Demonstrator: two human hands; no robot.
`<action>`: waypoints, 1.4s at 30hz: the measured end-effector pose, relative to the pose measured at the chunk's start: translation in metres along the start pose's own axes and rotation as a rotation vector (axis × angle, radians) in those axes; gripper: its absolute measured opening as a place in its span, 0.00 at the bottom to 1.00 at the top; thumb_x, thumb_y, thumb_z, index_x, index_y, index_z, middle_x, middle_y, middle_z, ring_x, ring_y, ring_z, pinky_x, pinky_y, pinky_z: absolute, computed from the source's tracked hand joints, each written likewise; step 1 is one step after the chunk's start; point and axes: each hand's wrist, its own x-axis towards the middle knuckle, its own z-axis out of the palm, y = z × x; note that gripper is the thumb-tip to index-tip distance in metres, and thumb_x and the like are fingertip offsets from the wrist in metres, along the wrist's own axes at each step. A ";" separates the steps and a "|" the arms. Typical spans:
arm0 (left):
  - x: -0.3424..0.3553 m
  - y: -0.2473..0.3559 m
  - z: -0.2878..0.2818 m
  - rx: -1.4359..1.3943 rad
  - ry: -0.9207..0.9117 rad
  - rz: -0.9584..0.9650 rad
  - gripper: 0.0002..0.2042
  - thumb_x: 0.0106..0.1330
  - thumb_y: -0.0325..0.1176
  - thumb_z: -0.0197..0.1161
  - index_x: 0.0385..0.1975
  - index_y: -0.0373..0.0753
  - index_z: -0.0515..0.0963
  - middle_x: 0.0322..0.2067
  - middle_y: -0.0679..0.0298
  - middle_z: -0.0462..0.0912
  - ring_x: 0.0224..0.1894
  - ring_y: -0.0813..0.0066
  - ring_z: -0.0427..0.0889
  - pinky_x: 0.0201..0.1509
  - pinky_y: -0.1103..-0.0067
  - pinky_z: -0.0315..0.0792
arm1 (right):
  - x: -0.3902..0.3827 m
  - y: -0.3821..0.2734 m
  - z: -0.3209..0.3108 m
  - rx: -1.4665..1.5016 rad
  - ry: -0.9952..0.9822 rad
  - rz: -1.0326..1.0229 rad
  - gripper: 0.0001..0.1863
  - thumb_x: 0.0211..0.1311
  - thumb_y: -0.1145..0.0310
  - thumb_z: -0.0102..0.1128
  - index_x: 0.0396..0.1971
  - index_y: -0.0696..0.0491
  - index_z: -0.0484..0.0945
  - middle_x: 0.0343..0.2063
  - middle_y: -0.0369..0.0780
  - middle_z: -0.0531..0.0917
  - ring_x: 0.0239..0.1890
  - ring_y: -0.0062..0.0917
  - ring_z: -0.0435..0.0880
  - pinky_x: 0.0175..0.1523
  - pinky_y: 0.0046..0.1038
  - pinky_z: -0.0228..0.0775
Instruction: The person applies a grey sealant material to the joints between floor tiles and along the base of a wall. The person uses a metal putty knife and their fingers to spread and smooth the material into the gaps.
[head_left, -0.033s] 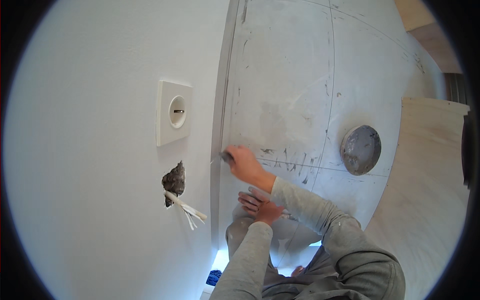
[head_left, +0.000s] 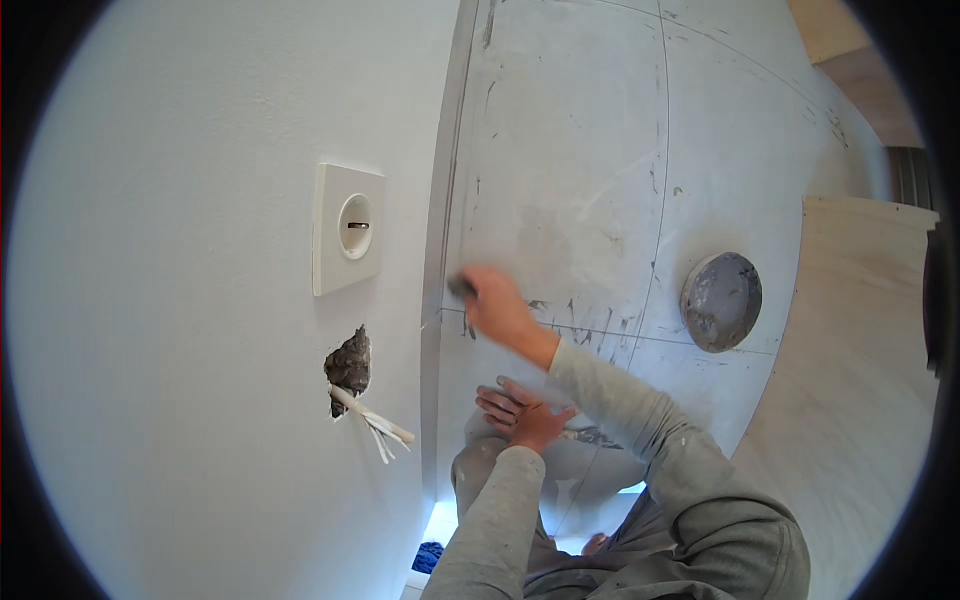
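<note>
The right hand point(head_left: 497, 308) is closed around a small dark tool point(head_left: 462, 287), its fingers wrapped so far over it that the exact shape is hidden, and both are slightly blurred. The tool is at or just above the pale floor point(head_left: 560, 120), close to the grey skirting point(head_left: 432, 390) on the left and near a seam that runs crosswise; whether it touches the floor, I cannot tell. Nearer the body, the left hand point(head_left: 530, 418) is unclosed, back upward, fingers a little apart, beside the left knee point(head_left: 475, 465); what it rests on is unclear. Both forearms wear light grey sleeves point(head_left: 620, 410), marked with pale spots. Dark grey smears point(head_left: 590, 325) lie along the crosswise seam and under the right forearm. Well to the right of the hands stands a round tub point(head_left: 686, 300) with grey paste in it, near a pale wooden board point(head_left: 860, 330). To the left rises a white wall point(head_left: 200, 300) with a socket point(head_left: 335, 235); below that is a ragged hole point(head_left: 350, 360) from which a cable point(head_left: 365, 408) sticks out, its thin white wires splayed.
</note>
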 end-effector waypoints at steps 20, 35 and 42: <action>-0.002 -0.008 -0.012 -0.045 -0.112 -0.019 0.80 0.48 0.70 0.75 0.66 0.25 0.08 0.65 0.19 0.06 0.69 0.20 0.03 0.71 0.40 0.12 | 0.149 -0.016 -0.053 -0.279 0.041 -0.078 0.15 0.50 0.83 0.55 0.41 0.57 0.77 0.35 0.53 0.83 0.44 0.54 0.80 0.51 0.51 0.74; -0.009 0.005 -0.023 -0.038 -0.130 -0.035 0.79 0.49 0.69 0.75 0.68 0.23 0.12 0.65 0.21 0.05 0.69 0.22 0.03 0.71 0.42 0.09 | 0.328 0.008 -0.147 -0.528 0.289 -0.230 0.15 0.57 0.79 0.56 0.46 0.60 0.75 0.42 0.54 0.84 0.53 0.52 0.79 0.56 0.47 0.73; -0.010 0.004 -0.021 -0.027 -0.155 -0.068 0.79 0.49 0.68 0.76 0.69 0.26 0.11 0.67 0.23 0.04 0.70 0.24 0.03 0.72 0.41 0.12 | 0.086 0.000 -0.042 -0.351 0.065 -0.421 0.21 0.48 0.88 0.53 0.45 0.60 0.75 0.36 0.49 0.82 0.47 0.47 0.78 0.54 0.43 0.73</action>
